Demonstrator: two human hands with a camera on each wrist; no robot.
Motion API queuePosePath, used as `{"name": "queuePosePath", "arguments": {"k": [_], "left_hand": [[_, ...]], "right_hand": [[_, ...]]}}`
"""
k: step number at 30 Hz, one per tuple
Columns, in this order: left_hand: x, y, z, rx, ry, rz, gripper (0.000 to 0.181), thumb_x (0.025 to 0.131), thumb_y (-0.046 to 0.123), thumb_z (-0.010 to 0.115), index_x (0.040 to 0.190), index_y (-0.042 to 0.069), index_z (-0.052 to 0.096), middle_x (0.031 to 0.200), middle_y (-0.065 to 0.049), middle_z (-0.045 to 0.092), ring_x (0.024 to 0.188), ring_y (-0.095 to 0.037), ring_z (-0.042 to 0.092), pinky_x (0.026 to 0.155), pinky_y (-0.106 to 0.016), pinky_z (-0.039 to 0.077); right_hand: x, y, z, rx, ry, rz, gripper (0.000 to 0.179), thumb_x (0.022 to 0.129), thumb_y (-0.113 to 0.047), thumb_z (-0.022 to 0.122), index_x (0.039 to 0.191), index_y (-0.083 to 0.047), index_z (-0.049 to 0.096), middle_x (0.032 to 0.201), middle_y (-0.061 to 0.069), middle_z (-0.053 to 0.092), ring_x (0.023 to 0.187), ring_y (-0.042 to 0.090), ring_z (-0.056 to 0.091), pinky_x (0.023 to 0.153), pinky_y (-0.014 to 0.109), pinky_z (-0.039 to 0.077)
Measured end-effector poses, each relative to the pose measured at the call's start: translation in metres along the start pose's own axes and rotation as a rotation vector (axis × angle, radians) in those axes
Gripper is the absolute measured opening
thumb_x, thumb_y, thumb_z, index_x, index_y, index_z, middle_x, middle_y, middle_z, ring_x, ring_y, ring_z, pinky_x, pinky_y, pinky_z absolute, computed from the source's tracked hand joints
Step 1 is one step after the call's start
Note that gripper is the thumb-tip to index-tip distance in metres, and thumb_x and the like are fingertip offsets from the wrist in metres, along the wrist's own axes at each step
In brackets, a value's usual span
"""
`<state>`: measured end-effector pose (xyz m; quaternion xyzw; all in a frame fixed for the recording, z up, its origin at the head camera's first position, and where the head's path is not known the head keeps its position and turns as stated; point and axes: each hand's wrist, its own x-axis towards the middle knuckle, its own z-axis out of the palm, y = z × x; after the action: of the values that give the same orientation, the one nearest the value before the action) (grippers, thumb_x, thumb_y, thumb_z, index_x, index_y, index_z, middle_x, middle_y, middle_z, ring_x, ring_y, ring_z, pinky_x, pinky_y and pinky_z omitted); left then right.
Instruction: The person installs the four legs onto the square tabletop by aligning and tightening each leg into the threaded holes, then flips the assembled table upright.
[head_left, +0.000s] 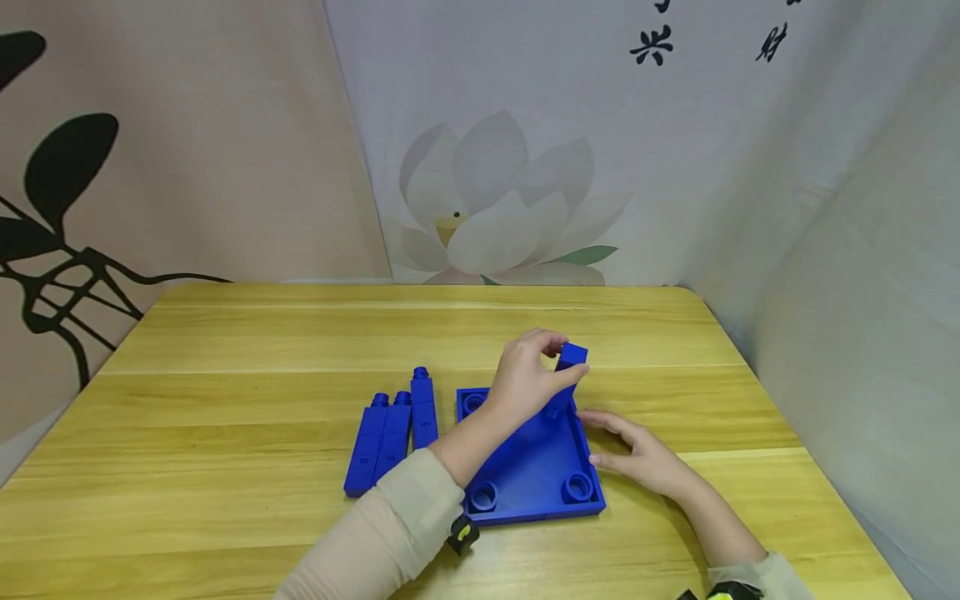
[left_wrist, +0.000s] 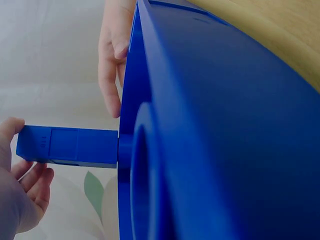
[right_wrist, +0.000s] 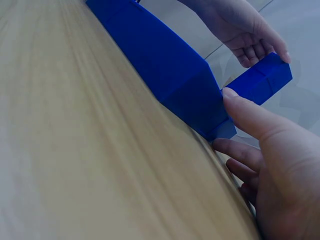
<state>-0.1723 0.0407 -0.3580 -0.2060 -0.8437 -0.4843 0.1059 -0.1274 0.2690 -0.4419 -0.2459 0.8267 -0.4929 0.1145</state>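
Note:
A blue square block leg (head_left: 572, 357) stands upright at the far right corner of a blue square tray-like base (head_left: 525, 467). My left hand (head_left: 528, 375) reaches across the base and pinches the leg near its top between thumb and fingers. In the left wrist view the leg (left_wrist: 75, 146) meets the base at its lower end; how deep it sits there is hidden. Against the base's right side rests my right hand (head_left: 637, 454), fingers loosely bent and thumb apart, touching the outer wall. Round sockets (head_left: 577, 487) show at the base's other corners.
Left of the base, several blue legs (head_left: 378, 442) with round pegs lie on the wooden table (head_left: 225, 433), partly behind the left forearm. A cloth backdrop (head_left: 510, 167) with a printed flower hangs behind the table's far edge.

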Motion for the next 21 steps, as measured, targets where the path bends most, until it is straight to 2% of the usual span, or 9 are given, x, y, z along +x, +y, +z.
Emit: {"name": "queuePosePath", "arguments": {"k": [7,12,21], "left_hand": [[0.0023,-0.0066,-0.0032,-0.061,-0.065,0.064,0.040,0.085,0.025,0.075,0.118,0.004,0.066,0.107,-0.004,0.065,0.095,-0.013,0.059,0.081,-0.027,0.049],[0.0039,-0.0087,-0.0049,-0.071,-0.117,0.093,0.040,0.087,0.020,0.072,0.123,0.004,0.064,0.111,-0.004,0.065,0.095,-0.011,0.059,0.081,-0.028,0.049],[0.0053,-0.0106,-0.0064,-0.099,-0.197,0.064,0.040,0.091,0.017,0.067,0.129,0.006,0.060,0.121,-0.006,0.062,0.103,-0.013,0.057,0.084,-0.031,0.048]], "right_hand": [[0.0007,-0.0005,-0.0005,0.010,-0.008,0.001,0.053,0.091,-0.020,0.067,0.140,-0.018,0.048,0.141,0.001,0.048,0.130,0.021,0.042,0.104,0.026,0.033],[0.0012,-0.0005,-0.0008,0.025,-0.018,-0.009,0.053,0.091,-0.018,0.067,0.140,-0.016,0.048,0.141,0.003,0.048,0.129,0.024,0.043,0.103,0.026,0.033],[0.0015,-0.0021,-0.0006,0.013,-0.011,0.002,0.053,0.091,-0.019,0.068,0.140,-0.017,0.048,0.141,0.003,0.047,0.129,0.023,0.042,0.103,0.024,0.033]]}}
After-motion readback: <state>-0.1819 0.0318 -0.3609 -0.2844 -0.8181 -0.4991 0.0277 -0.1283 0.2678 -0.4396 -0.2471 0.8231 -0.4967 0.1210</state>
